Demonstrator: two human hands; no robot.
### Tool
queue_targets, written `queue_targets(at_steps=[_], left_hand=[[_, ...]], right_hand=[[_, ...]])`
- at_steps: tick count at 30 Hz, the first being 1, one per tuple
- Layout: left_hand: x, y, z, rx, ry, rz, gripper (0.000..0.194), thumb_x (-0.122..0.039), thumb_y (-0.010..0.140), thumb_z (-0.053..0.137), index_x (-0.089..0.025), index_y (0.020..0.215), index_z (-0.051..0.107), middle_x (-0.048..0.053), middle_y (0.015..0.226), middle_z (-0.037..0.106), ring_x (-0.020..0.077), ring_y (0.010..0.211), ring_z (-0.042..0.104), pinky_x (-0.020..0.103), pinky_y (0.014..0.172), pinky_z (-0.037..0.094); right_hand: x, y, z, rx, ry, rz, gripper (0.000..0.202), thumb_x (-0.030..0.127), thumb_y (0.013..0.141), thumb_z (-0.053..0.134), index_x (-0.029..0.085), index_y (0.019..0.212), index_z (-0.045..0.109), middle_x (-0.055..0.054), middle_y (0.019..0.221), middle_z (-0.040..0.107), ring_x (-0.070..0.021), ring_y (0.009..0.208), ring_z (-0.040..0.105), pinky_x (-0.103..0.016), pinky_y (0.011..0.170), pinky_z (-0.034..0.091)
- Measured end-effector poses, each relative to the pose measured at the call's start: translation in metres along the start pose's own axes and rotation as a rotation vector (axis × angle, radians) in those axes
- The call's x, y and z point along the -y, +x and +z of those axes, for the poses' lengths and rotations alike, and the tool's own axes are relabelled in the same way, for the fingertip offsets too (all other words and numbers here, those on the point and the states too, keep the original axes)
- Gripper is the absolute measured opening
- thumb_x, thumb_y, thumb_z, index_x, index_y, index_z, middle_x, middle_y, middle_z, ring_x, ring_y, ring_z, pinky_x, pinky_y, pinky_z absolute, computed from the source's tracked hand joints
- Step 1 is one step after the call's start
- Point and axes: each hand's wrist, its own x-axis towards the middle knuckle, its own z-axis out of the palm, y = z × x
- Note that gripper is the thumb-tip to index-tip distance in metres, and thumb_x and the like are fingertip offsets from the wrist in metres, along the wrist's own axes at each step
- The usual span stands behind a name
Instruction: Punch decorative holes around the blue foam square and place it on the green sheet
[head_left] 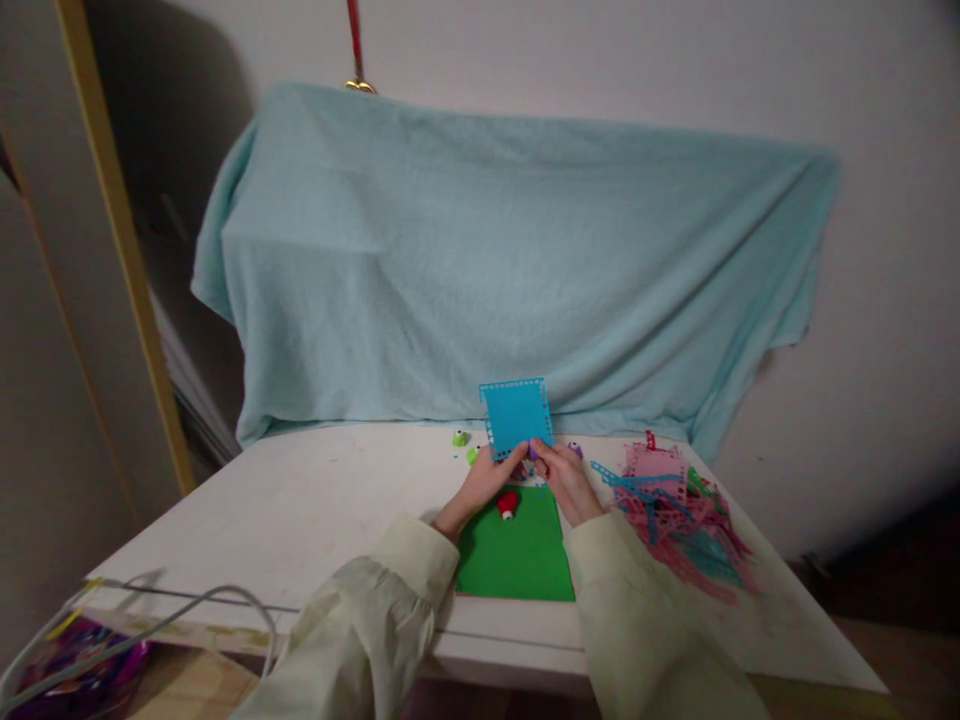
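Note:
A blue square sheet (pixel 517 415) with small holes punched along its edges stands raised between my hands. My left hand (pixel 486 482) pinches its lower edge. The fingers of my right hand (pixel 568 480) are closed round a small purple craft punch (pixel 533 452) at that same edge, mostly hidden by my fingers. Below my hands, a red craft punch (pixel 508 505) lies on a green sheet (pixel 514 560). Beyond my left hand are a green punch (pixel 460 438) and another green one (pixel 472 455), partly covered. Another purple punch (pixel 575 449) sits beyond my right hand.
A heap of punched pink, blue and green paper strips (pixel 675 520) lies on the white table (pixel 300 500) at the right. Behind hangs a light blue cloth (pixel 510 250). A pale cable (pixel 217 592) loops over the front left edge. Tiny blue bits lie near my hands.

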Motion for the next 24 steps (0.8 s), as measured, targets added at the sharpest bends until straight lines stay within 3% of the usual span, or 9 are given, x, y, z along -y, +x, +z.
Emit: queue_targets(at_steps=[13,18,24], left_hand=[[-0.0057,0.0007,-0.0042,-0.201,-0.074,0.035,0.049,-0.059,0.084,0.053,-0.014,0.069,0.062,0.005,0.062,0.065,0.0156,0.057,0.06,0.025,0.059,0.047],[-0.005,0.0015,-0.0057,-0.184,-0.156,0.005,0.051,-0.06,0.085,0.051,-0.013,0.068,0.063,0.005,0.06,0.065,0.016,0.057,0.061,0.026,0.061,0.048],[-0.0072,0.0042,-0.0068,-0.136,-0.376,-0.061,0.057,-0.065,0.082,0.052,-0.011,0.078,0.069,0.008,0.065,0.067,0.0164,0.056,0.061,0.028,0.06,0.05]], right_hand=[[0.0018,-0.0072,0.0075,0.134,0.015,0.024,0.031,0.035,0.068,0.081,0.021,0.093,0.07,-0.001,0.084,0.067,-0.0151,0.076,0.058,-0.025,0.062,0.04],[0.0041,-0.0084,0.0085,0.16,0.032,0.024,0.025,0.033,0.075,0.076,0.021,0.096,0.071,-0.003,0.094,0.069,-0.0163,0.084,0.061,-0.025,0.068,0.043],[0.0021,-0.0046,0.0045,0.098,0.11,0.023,0.026,0.038,0.076,0.075,0.02,0.094,0.07,-0.005,0.094,0.071,-0.0159,0.08,0.062,-0.026,0.067,0.045]])
